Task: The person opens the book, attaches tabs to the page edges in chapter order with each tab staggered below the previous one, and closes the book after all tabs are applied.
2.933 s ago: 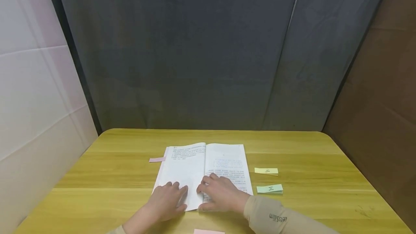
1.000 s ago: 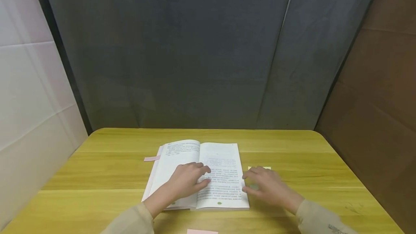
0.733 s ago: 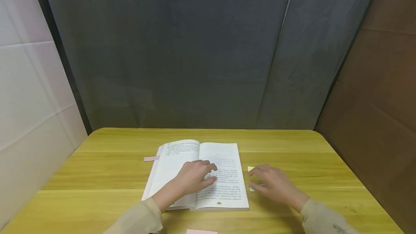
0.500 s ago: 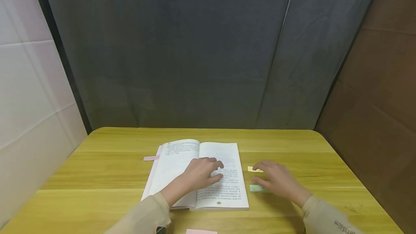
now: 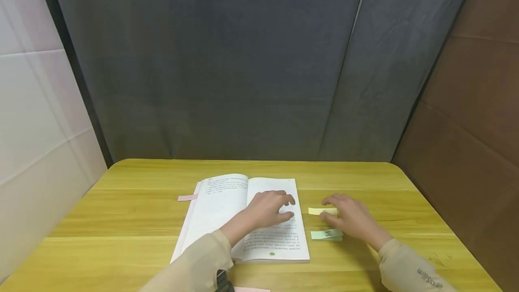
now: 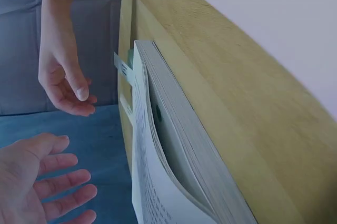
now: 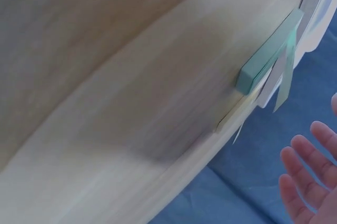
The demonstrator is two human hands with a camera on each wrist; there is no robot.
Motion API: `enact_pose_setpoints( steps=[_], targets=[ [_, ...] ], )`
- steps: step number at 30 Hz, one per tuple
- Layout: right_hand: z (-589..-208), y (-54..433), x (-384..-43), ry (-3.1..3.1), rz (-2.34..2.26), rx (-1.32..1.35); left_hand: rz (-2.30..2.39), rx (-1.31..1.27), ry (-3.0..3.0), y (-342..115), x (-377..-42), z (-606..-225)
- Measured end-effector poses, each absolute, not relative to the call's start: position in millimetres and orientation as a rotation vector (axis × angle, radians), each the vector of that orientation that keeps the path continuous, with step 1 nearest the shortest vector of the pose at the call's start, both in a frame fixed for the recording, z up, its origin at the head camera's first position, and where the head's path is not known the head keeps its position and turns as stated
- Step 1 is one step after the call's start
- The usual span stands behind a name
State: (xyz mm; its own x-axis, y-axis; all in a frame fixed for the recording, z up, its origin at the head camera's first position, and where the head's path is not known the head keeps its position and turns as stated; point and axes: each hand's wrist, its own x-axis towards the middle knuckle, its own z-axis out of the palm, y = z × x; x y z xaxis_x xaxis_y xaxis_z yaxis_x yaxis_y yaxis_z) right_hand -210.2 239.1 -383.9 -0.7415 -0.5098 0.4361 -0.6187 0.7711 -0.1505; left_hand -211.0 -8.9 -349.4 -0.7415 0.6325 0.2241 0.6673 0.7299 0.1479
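An open book [image 5: 220, 211] with printed pages lies on the table. Over its right page hovers my left hand [image 5: 265, 208], fingers loosely bent and holding nothing; in the left wrist view this hand [image 6: 42, 182] shows its palm and spread fingers. To the right of the book, a yellow sticky-note pad [image 5: 317, 211] lies behind a green sticky-note pad [image 5: 322, 235]. My right hand [image 5: 352, 217] hangs above and beside both, thumb and fingers apart. In the right wrist view the green pad's top sheet [image 7: 287, 74] sticks up, and the right hand [image 7: 313, 176] is relaxed.
A pink paper strip [image 5: 187, 198] juts from the book's left edge. Near the table's front edge lies a pink pad [image 5: 253, 289], partly out of frame. A dark grey curtain [image 5: 243, 66] stands behind the table [image 5: 134, 220].
Both hands have left the book's lower middle. The left hand has drifted right across the pages; the right hand has moved over to the pads, then slightly back and away, uncovering more of them.
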Motion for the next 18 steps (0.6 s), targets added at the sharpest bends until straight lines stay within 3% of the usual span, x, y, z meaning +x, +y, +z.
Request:
enact_pose_setpoints(
  steps=[18],
  targets=[
    [-387.6,248.2,-224.9,-2.703,0.437,0.794,-0.349,-1.072,-2.757,24.3,-232.8,-363.3]
  ],
)
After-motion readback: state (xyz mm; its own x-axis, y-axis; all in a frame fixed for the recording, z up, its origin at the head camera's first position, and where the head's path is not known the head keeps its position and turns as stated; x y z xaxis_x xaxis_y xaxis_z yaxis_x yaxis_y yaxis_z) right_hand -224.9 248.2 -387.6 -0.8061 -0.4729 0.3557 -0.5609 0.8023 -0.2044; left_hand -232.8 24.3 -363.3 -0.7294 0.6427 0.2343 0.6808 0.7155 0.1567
